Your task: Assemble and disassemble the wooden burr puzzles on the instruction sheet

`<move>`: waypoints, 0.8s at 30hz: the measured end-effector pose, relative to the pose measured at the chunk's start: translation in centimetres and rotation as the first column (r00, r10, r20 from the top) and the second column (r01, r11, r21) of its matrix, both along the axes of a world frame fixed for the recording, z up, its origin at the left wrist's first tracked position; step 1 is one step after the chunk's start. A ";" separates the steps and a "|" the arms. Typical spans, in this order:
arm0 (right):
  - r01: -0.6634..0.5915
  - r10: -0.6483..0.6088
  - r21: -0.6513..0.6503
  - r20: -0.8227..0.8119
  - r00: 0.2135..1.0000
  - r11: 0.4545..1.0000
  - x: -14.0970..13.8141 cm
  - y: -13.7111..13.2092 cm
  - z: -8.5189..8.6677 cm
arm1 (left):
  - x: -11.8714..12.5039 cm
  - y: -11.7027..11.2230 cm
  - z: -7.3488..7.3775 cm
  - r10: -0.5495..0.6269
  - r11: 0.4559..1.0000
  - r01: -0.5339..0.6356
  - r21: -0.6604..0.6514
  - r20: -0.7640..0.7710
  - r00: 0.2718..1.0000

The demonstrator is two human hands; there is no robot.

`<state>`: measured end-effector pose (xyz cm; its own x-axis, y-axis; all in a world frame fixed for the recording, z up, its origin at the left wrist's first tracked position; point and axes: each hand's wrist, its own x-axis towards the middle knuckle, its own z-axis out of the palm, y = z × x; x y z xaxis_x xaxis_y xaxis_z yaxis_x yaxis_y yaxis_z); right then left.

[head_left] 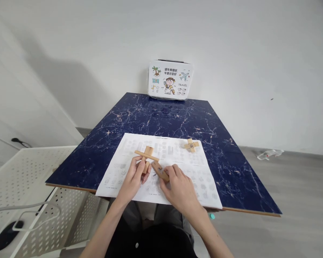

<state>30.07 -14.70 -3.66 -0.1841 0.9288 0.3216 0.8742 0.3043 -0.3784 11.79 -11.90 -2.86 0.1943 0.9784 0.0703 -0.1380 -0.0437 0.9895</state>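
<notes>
Over the printed paper sheet (115, 168), my left hand (136, 173) is closed on a cross-shaped pair of wooden puzzle pieces (148, 152), a long thin bar lying across a wider block. My right hand (179, 182) grips the near end of a notched wooden puzzle piece (158, 169). The far end of this piece points up and left, close to the crossed pieces; whether they touch I cannot tell. Farther right on the sheet rests an assembled wooden cross (191, 145) with a letter on its top, apart from both hands.
The sheet lies at the near edge of a dark blue marble-patterned table (167, 114). A white cartoon-printed case (170, 79) stands at the far edge against the wall. At the left is a white perforated cart (51, 218) with a cable and a black object.
</notes>
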 end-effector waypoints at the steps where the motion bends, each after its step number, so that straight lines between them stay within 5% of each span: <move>1: -0.006 0.006 -0.012 -0.001 1.000 1.000 0.1 0.1 0.0 | 0.0 0.0 0.0 0.008 1.000 -0.008 -0.004 0.015 1.000; 10: -0.109 0.071 -0.108 -0.307 0.949 0.988 2.2 -0.1 0.4 | -0.1 0.2 0.0 0.036 0.999 -0.032 -0.041 0.100 0.994; 17: -0.287 0.020 -0.223 -0.758 0.652 0.932 3.6 -0.4 2.4 | 0.1 0.2 0.6 0.085 0.994 -0.073 -0.086 0.144 0.986; 24: -0.437 0.071 -0.164 -0.878 0.474 0.885 0.6 1.2 3.3 | 0.1 0.1 1.5 0.114 0.983 -0.082 -0.165 0.194 0.974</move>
